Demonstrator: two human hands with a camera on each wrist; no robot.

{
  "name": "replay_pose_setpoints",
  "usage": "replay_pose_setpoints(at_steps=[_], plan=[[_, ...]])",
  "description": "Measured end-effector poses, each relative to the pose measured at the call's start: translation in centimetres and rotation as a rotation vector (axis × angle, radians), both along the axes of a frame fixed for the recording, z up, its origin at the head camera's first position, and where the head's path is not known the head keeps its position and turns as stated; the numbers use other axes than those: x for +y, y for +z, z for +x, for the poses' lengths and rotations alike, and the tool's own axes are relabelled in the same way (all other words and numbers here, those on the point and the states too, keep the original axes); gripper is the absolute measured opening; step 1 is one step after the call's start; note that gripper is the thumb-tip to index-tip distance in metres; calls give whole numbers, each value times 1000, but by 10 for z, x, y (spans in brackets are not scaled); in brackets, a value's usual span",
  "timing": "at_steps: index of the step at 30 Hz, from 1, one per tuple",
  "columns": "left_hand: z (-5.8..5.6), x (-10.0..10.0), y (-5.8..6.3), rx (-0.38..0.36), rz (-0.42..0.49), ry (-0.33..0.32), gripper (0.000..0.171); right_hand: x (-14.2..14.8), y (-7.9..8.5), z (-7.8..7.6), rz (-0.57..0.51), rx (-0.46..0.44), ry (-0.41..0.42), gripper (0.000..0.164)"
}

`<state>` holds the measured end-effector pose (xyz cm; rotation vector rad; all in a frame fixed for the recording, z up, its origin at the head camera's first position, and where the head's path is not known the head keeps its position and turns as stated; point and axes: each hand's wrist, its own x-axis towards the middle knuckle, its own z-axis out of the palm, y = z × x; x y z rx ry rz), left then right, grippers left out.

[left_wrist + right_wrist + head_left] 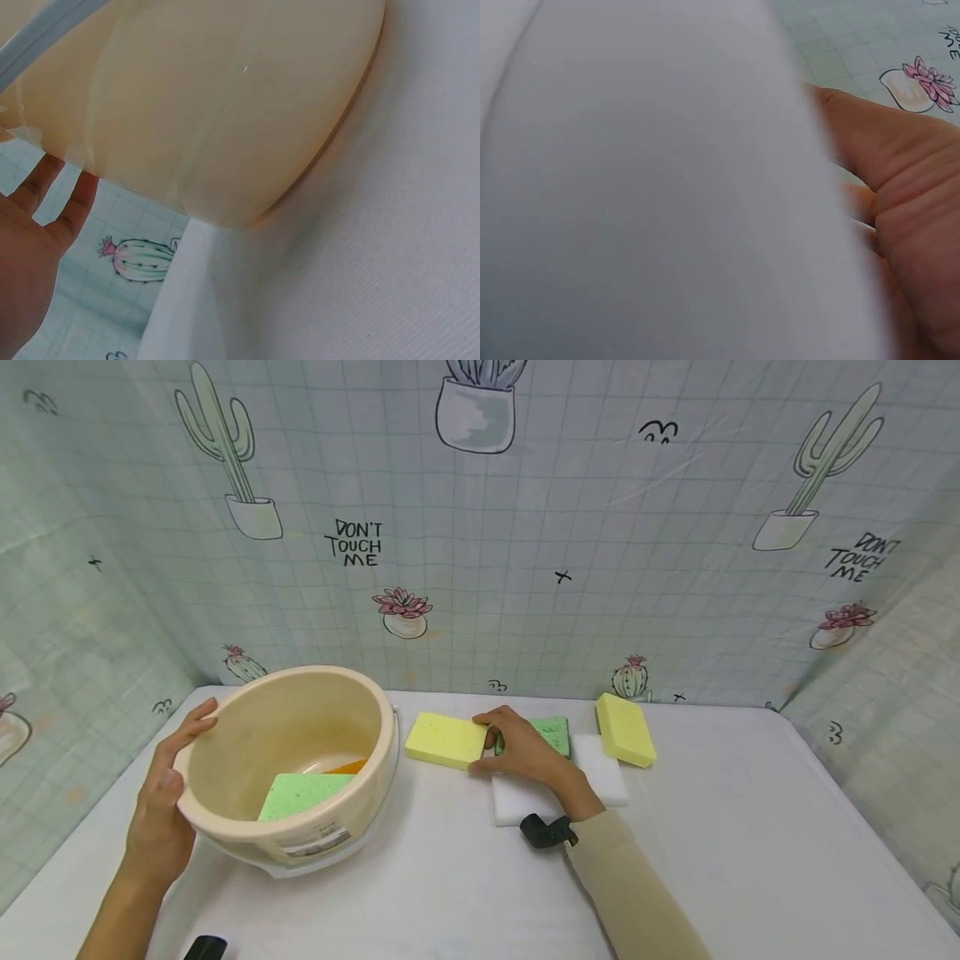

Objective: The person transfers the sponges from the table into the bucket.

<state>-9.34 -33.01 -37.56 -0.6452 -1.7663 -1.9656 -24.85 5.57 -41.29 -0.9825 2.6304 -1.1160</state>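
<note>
A cream bucket (285,693) stands on the left of the table, its mouth tilted toward me. My left hand (162,793) holds its rim on the left side; in the left wrist view the fingers (73,206) lie against the bucket wall (202,105). Inside are a green sponge (307,795) and a partly covered orange piece (348,767). Right of the bucket, my right hand (521,747) pinches the right end of a yellow sponge (444,740) between thumb and fingers. A large blurred white surface (667,180) hides most of the right wrist view.
Beneath my right hand and wrist lie white blocks (596,768) and a dark green sponge (553,735), partly covered. Another yellow sponge (626,729) leans on the white block's right side. A cactus-print cloth (525,543) hangs behind the white table (750,827).
</note>
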Motion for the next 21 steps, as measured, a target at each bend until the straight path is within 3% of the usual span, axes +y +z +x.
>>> replay_pose_setpoints(at_steps=[13,21], plan=[[3,-1,-1,-7,1,17,49,-8,-4,4,-48,64,-29,62],[2,-1,-1,-12,-5,14,50,-9,9,10,-79,106,-53,61]])
